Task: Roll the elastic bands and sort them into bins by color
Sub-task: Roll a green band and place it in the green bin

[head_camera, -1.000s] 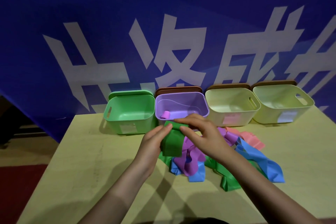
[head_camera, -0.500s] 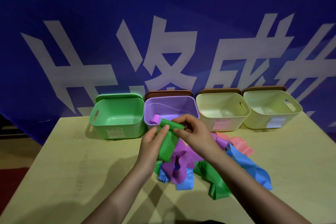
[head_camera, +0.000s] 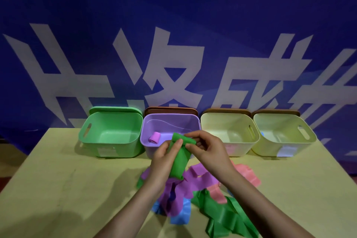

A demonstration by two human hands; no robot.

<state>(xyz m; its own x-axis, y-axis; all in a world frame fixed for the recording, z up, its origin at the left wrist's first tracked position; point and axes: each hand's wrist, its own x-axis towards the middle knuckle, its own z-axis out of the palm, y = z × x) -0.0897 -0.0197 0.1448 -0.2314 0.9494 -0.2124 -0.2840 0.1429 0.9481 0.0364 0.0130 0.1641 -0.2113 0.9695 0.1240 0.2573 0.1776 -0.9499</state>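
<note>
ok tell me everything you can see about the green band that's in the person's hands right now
The green band is a flat, wide strip of smooth, stretchy-looking material, bright green with a matte surface. Both hands hold it above the table: the left hand grips its side, and the right hand pinches its top end, which is folded or rolled over into a short thick lip. The remainder hangs nearly straight down, unrolled, its lower end just above the pile of loose bands. It sits in front of the purple bin.

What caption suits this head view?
Both hands roll a green band before four bins, one purple roll already sorted.
</note>
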